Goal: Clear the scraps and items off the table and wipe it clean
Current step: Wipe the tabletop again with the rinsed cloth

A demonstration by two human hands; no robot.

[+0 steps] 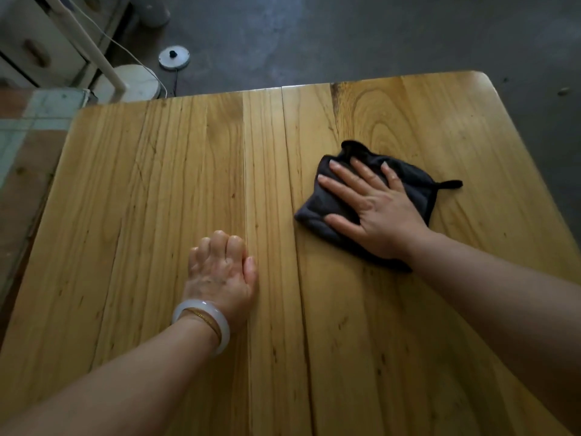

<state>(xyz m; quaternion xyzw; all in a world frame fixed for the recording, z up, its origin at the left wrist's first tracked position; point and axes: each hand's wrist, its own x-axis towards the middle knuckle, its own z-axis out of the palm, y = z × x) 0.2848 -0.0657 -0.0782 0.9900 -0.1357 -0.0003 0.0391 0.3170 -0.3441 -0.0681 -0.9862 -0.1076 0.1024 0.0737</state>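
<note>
- Big honey-yellow wooden table (132, 184): long planks running from the near side to the far edge, visible grain, a swirly knot pattern on the far right, rounded corners, and a slightly glossy finish. A seam between two planks runs down the middle.
- Dull grey concrete-looking floor (345, 36) beyond the far edge, blotchy and matte.
- Cream cabinet with drawers (41, 51) at the far left, dark oval handles. Just in front of it is a white round base with a slanted white post (138, 81).
- Dark grey, soft-looking cloth (317, 206), folded into a rough square. It lies flat on the right half of the table, about midway between the near and far sides. It sits turned like a diamond, with one rumpled corner pointing at the far edge. Its little hanging loop (449, 184) sticks out toward the table's right side, so end to end it runs roughly left-right.
- Right hand (377, 209): flat, palm down on the cloth, fingers spread wide and pointing far-left.
- Left hand (220, 269): resting on bare wood just left of the centre seam, well apart from the cloth. Fingers are curled under, knuckles up, and I can't see anything in it.
- Chunky milky-white smooth bangle (217, 319) on the left wrist, with a thin gold one beside it.
- Small round white disc with a black knob (174, 57) on the floor.
</note>
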